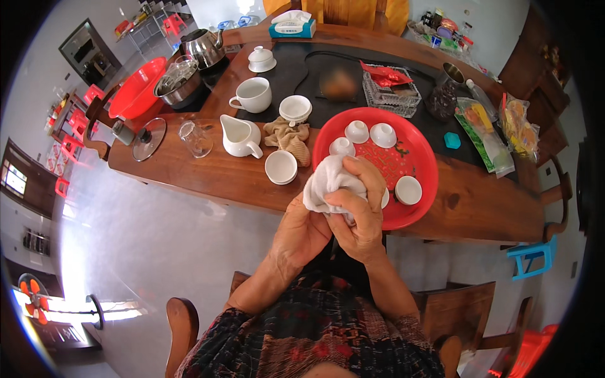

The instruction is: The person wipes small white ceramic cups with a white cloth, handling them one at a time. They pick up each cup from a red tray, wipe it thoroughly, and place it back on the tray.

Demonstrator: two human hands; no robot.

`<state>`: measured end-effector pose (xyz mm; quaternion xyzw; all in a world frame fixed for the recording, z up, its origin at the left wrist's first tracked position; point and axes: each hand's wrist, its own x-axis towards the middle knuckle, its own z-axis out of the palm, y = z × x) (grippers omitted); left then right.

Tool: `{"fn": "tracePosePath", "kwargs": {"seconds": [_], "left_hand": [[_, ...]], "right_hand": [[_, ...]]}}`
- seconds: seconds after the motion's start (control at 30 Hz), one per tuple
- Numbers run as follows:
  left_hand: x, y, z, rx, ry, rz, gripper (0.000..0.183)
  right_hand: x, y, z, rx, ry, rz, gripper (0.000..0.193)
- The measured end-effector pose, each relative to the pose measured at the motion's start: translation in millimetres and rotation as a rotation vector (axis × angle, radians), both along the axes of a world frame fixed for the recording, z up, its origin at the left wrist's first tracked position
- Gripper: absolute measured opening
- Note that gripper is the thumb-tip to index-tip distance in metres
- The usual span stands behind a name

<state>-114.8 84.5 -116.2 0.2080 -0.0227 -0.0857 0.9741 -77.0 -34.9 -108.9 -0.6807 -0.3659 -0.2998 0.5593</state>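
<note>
While the right hand [360, 222] wraps over white cloth [329, 181], the left hand [302, 232] holds it.

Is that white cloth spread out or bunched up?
Bunched up: the white cloth is a crumpled wad at the left hand and right hand, its folds showing. Whether it wraps something, I cannot tell.

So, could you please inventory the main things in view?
Tray: one, red, on table
Small cups: five visible, white, on tray
Pitcher: one, white, left of tray
Handled cup: one, white, beyond pitcher
Lidded cup: one, white, beyond handled cup
Rag: one, tan, beside pitcher
Likely cup stacks: two, white, by rag
Glass: one, clear, left of pitcher
Basin: one, red, table's left
Tissue box: one, teal-white, far edge
Cloth: one, white, in right hand
Left hand, right hand: one each, bare, on cloth
</note>
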Motion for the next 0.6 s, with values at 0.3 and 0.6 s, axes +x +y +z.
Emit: {"fn": "tracePosePath", "kwargs": {"seconds": [0.3, 0.6], "left_hand": [[-0.6, -10.4, 1.5, 0.165, -0.059, -0.044, 0.024], [0.9, -15.4, -7.8, -0.056, 0.144, -0.092, 0.037]], "right_hand": [[5.4, -21.7, 5.4, 0.608, 0.689, 0.286, 0.029], [-14.2, -11.6, -13.6, 0.221, 0.290, -0.123, 0.039]]}}
